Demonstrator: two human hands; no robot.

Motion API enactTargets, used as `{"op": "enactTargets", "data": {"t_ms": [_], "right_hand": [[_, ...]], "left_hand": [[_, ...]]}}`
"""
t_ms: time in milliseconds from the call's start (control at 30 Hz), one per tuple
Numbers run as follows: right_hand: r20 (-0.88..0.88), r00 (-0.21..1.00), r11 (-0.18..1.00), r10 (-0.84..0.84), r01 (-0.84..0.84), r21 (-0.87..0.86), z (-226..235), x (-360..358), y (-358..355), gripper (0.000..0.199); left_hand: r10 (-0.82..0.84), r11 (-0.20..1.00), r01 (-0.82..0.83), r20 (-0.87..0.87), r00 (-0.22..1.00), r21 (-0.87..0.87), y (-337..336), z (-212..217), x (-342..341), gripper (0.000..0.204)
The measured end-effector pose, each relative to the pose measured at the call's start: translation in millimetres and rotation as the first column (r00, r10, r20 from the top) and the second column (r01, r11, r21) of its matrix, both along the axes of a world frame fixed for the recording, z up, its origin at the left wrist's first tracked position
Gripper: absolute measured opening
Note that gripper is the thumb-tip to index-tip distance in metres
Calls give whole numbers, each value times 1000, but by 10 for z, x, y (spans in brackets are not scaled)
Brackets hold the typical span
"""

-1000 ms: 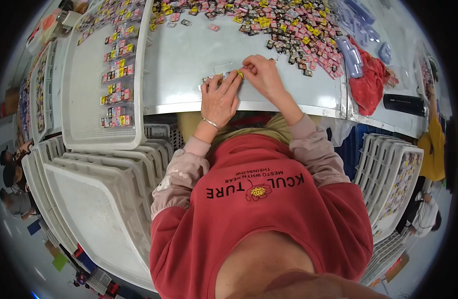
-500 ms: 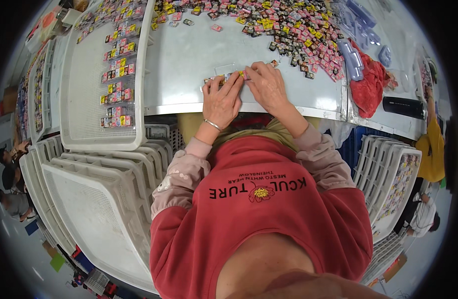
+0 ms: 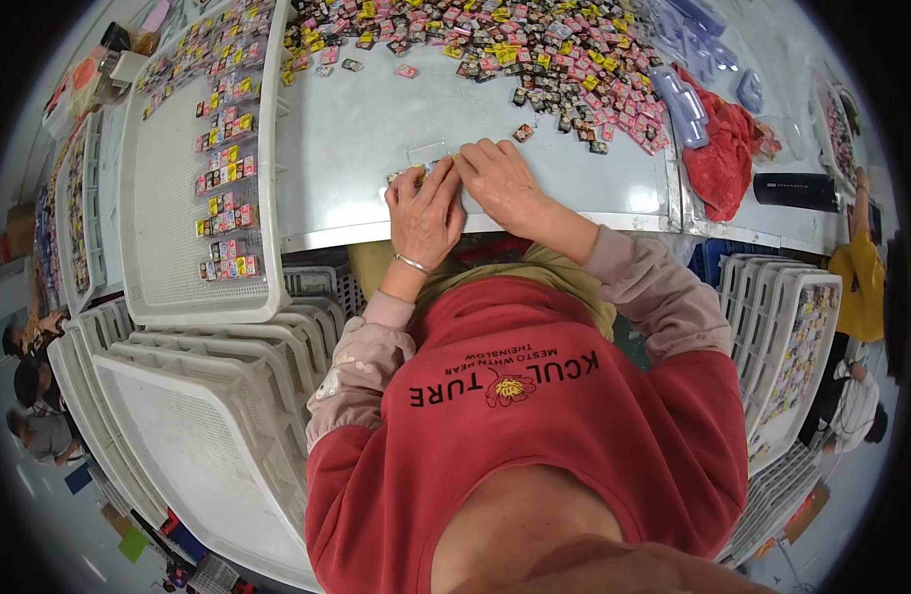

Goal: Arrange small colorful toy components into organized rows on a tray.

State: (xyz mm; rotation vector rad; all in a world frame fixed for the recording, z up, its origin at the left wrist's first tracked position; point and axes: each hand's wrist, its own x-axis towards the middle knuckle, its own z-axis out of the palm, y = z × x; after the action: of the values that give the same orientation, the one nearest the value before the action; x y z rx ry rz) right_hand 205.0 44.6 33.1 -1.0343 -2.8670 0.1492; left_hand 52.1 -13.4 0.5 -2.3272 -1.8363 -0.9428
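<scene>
Clear plastic pack (image 3: pixel 425 158), holding a row of small coloured pieces (image 3: pixel 405 178), lies on the worktop just beyond the fingertips of both hands, near the top centre of the frame. Its row runs roughly left to right, tilting slightly upward toward the right, while a transparent part shows on the far side. The left hand (image 3: pixel 428 216) is nearer, its fingers bent and laid across the row, so that much of it is covered. The right hand (image 3: pixel 499 182) comes in from the right, fingers curled and tips bunched at the row's right end, close against the left fingertips; whether it pinches a piece cannot be told. A lone small piece (image 3: pixel 523 133) lies just above the right knuckles, and past it a large heap of pink, black and yellow pieces (image 3: pixel 584 74) spreads over the upper right of the worktop (image 3: pixel 342 134), so the right hand is the one nearer to both. To the left of the hands, a white perforated tray (image 3: pixel 166 213) carries a column of filled packs (image 3: pixel 227 173) along its right side. Farther out, a red cloth (image 3: pixel 721 180) and a black cylinder (image 3: pixel 794 191) lie at the upper right.
</scene>
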Motion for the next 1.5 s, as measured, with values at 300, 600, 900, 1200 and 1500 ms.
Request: {"op": "enactTargets", "data": {"t_ms": [300,600,900,1200,1500], "right_hand": [[-682,662,931,-311,67,-360,-169,268,64,41],[-484,786,914,-386,396,-87,-299,549,501,20],[-720,636,915,-277,-56,-401,-61,-12,638,20],[-524,831,898,-185,-72,-433,-189,-636,622,12],[-377,925,980,38,-108,-166,-242,-692,585,9]], "left_hand": [[-5,1000,5,-53,999,-15,-6,22,-7,42],[58,998,-62,93,994,33,-44,34,-153,43],[67,998,-68,108,992,8,-16,57,-487,43],[-8,1000,6,166,986,16,1,-42,-473,34],[4,1000,-9,154,988,29,2,-26,-448,34]]}}
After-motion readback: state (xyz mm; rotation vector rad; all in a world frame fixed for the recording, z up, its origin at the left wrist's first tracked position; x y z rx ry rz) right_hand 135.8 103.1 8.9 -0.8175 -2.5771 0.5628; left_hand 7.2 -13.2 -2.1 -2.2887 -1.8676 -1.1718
